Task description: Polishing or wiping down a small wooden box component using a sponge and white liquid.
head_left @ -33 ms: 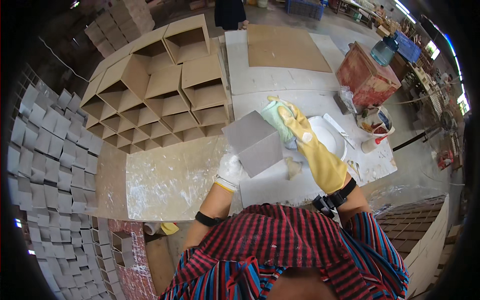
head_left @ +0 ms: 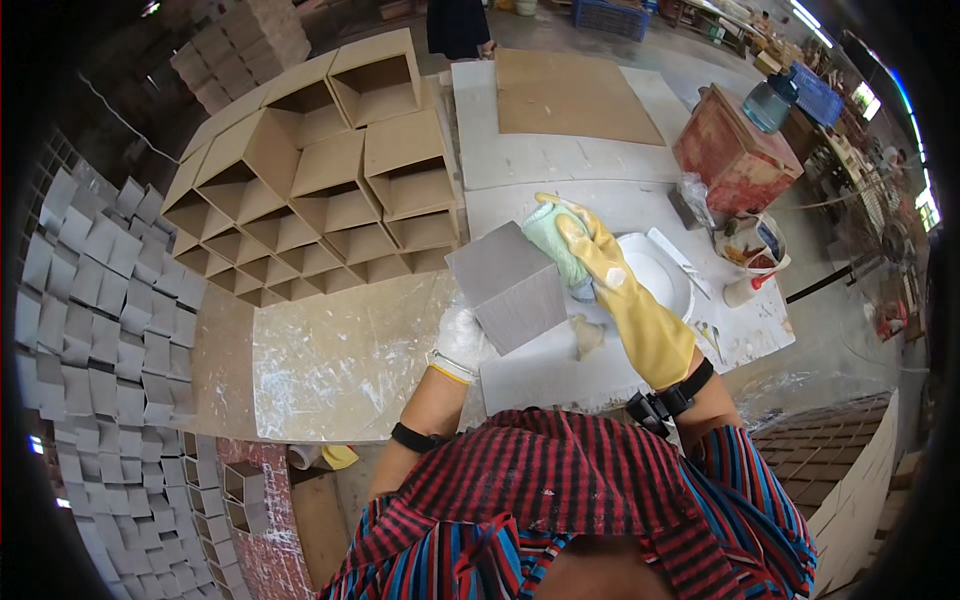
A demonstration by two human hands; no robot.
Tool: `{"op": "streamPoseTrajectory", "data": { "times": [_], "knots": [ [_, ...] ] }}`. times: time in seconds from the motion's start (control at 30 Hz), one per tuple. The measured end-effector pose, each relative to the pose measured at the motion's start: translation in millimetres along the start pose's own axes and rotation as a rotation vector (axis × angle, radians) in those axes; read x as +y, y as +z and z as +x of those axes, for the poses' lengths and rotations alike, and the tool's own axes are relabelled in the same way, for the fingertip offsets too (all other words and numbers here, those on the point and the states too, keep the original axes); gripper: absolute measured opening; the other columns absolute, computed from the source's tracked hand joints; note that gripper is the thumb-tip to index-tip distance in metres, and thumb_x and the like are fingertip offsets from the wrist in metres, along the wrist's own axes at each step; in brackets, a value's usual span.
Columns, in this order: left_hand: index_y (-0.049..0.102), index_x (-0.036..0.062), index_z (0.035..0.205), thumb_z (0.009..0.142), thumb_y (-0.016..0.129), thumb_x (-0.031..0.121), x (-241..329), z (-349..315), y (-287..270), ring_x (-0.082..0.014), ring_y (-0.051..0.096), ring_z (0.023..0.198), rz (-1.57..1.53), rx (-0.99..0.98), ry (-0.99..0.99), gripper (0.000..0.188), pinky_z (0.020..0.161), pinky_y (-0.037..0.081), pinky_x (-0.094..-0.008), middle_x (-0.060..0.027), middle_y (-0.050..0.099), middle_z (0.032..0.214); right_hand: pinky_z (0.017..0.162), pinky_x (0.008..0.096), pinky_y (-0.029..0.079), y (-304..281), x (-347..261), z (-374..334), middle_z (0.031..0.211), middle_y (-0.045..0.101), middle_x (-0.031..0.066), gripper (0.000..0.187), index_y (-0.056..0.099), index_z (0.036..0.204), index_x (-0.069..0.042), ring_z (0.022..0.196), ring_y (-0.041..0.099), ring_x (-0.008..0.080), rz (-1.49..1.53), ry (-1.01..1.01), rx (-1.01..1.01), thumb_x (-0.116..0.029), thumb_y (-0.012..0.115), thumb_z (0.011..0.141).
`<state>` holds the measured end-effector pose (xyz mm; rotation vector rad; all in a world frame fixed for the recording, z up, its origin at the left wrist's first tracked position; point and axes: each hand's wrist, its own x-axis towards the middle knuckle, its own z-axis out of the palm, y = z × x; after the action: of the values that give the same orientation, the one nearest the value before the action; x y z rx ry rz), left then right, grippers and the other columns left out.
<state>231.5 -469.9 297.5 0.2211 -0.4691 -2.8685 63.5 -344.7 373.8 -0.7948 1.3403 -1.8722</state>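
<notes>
A grey-coated box (head_left: 510, 285) is held tilted above the worktable (head_left: 350, 370). My left hand (head_left: 460, 343), in a white glove, grips its lower left side; part of the fingers is hidden behind the box. In a long yellow rubber glove, my right hand (head_left: 595, 245) is closed on a folded pale green cloth (head_left: 556, 240). The cloth meets the box's upper right edge. Just right of that glove sits a round white dish (head_left: 660, 278) with a flat white tool (head_left: 672, 250) across its rim. A small beige scrap (head_left: 588, 337) lies below the cloth.
Stacked brown open boxes (head_left: 330, 180) stand at the left back of the table. Many grey boxes (head_left: 110, 330) are piled farther left. On the right are a red-stained box (head_left: 735, 150) with a blue jug (head_left: 768, 103), and a white bottle with a red top (head_left: 745, 288). Another person (head_left: 458, 28) stands beyond.
</notes>
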Motion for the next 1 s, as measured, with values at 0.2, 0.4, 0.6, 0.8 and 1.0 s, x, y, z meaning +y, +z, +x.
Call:
{"op": "streamPoseTrajectory", "data": {
  "times": [0.2, 0.4, 0.6, 0.8, 1.0],
  "knots": [
    [0.049, 0.0058, 0.126, 0.098, 0.038, 0.029, 11.1, 7.4, -21.4, -0.0292, 0.055, 0.111, -0.196, -0.063, -0.069, 0.039, 0.096, 0.045, -0.0431, -0.0133, 0.056, 0.123, 0.085, 0.0228, 0.042, 18.4, -41.7, -23.5, 0.104, 0.058, 0.0025, 0.038, 0.054, 0.127, -0.010, 0.098, 0.050, 0.0081, -0.207, 0.000, -0.123, -0.022, 0.057, 0.092],
    [0.046, 0.0060, 0.129, 0.098, 0.035, 0.033, 11.5, 17.6, 28.8, -0.0281, 0.055, 0.110, 0.067, 0.266, 0.123, 0.042, 0.094, 0.047, -0.0414, -0.0122, 0.055, 0.122, 0.075, 0.0337, 0.049, 5.7, -38.5, -12.2, 0.101, 0.064, 0.0113, 0.039, 0.057, 0.121, -0.007, 0.085, 0.060, 0.0261, -1.022, -0.590, -0.208, -0.014, 0.064, 0.083],
    [0.044, 0.0067, 0.131, 0.097, 0.039, 0.037, 6.7, 27.9, 1.9, -0.0281, 0.052, 0.114, 0.277, 0.193, 0.214, 0.045, 0.097, 0.044, -0.0421, -0.0111, 0.052, 0.126, 0.074, 0.0425, 0.050, 77.2, -35.6, -40.2, 0.098, 0.064, 0.0156, 0.043, 0.057, 0.119, -0.009, 0.086, 0.061, 0.0347, -1.208, -0.483, -0.393, -0.004, 0.063, 0.076],
    [0.038, 0.0067, 0.135, 0.094, 0.041, 0.049, -3.0, 39.4, 6.0, -0.0298, 0.047, 0.120, 0.262, -0.079, 0.250, 0.059, 0.101, 0.040, -0.0437, -0.0117, 0.047, 0.133, 0.073, 0.0338, 0.052, 47.0, -18.1, -28.2, 0.098, 0.063, 0.0156, 0.038, 0.057, 0.120, -0.008, 0.085, 0.063, 0.0296, -0.995, -0.570, -0.326, -0.008, 0.063, 0.082],
    [0.035, 0.0070, 0.138, 0.090, 0.036, 0.062, 15.5, 20.6, 26.5, -0.0301, 0.043, 0.125, 0.206, 0.084, 0.253, 0.073, 0.104, 0.037, -0.0441, -0.0122, 0.043, 0.137, 0.079, 0.0239, 0.046, 17.8, -39.3, -25.6, 0.106, 0.059, 0.0042, 0.038, 0.053, 0.127, -0.006, 0.090, 0.055, 0.0093, -0.145, -0.235, 0.057, -0.021, 0.057, 0.093]
  ]
}}
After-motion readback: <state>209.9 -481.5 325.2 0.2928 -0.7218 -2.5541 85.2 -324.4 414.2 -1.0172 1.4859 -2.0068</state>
